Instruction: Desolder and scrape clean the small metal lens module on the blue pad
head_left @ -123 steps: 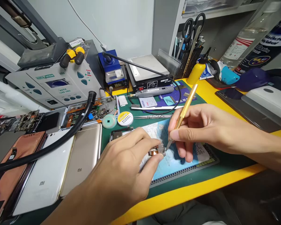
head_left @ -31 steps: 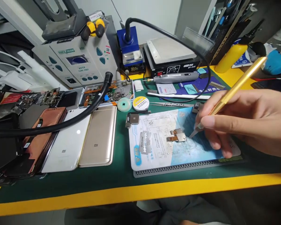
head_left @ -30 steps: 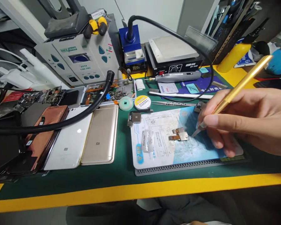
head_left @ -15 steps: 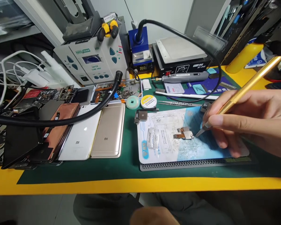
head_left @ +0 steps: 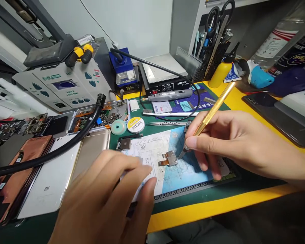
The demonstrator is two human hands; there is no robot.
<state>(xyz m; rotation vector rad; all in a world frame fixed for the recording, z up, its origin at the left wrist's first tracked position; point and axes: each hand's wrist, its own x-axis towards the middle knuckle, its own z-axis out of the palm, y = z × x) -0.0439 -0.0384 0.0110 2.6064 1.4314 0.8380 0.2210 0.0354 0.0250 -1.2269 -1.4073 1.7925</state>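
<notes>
My right hand [head_left: 208, 142] grips a gold craft knife [head_left: 215, 110] like a pen, its handle leaning up to the right. The blade tip comes down at the right edge of a small phone camera module [head_left: 171, 160] with brown flex connectors. Under the module lies a white and blue printed card [head_left: 188, 179] on a grey mat. My left hand [head_left: 112, 189] is raised over the card's left side, fingers bent and apart, holding nothing. It hides the card's left part. Another dark module [head_left: 124, 144] sits at the card's upper left corner.
Behind the card are tweezers [head_left: 165, 124], a white brush [head_left: 173, 114], a round yellow-white tin [head_left: 136, 125] and a pale green disc [head_left: 118, 127]. Phones [head_left: 47, 183] lie at left, crossed by a black hose [head_left: 73, 156]. A hot-air station [head_left: 66, 84] and hot plate [head_left: 165, 71] stand behind.
My left hand has risen from the bottom edge to over the card's left side. The view has turned right. The knife tip stays beside the camera module.
</notes>
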